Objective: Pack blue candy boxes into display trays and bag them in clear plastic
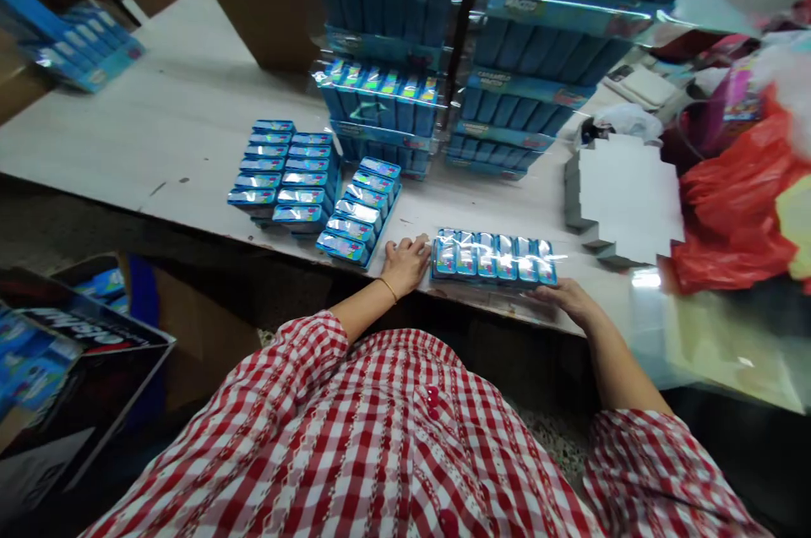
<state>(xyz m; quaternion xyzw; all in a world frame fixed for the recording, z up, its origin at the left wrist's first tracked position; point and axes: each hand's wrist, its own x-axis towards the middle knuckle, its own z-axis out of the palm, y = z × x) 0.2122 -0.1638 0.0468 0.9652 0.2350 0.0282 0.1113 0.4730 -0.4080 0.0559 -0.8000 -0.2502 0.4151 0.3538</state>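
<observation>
A tray of blue packs under shiny clear film (494, 257) lies at the table's front edge. My left hand (407, 263) rests at its left end, fingers bent and slightly apart, with nothing visible in them. At the tray's right corner is my right hand (566, 298), its fingertips touching the lower edge; what it holds, if anything, is blurred. Left of my left hand stands a slanted row of blue packs (361, 211), and further left are two more rows (302, 179) (258, 162).
Tall stacks of film-wrapped blue trays (383, 90) (519, 82) rise behind. White folded cartons (630, 196) and a red plastic bag (738, 192) lie to the right. A cardboard box (190, 335) and a black carton (95, 369) stand below left.
</observation>
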